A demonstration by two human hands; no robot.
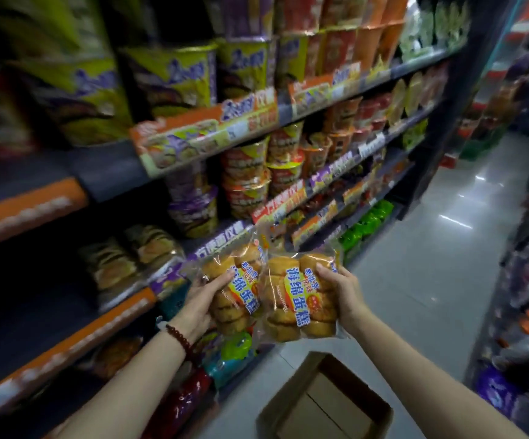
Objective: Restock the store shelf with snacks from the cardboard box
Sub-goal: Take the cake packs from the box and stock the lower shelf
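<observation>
snack bags labelled 海绵蛋糕, one (236,293) in left grip (204,299), one (301,301) in right grip (342,291).

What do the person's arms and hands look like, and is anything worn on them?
Both forearms are bare, with no sleeves in view. The left hand has a dark red beaded bracelet around its wrist. The right hand wears nothing: no glove, ring or watch shows.
</observation>
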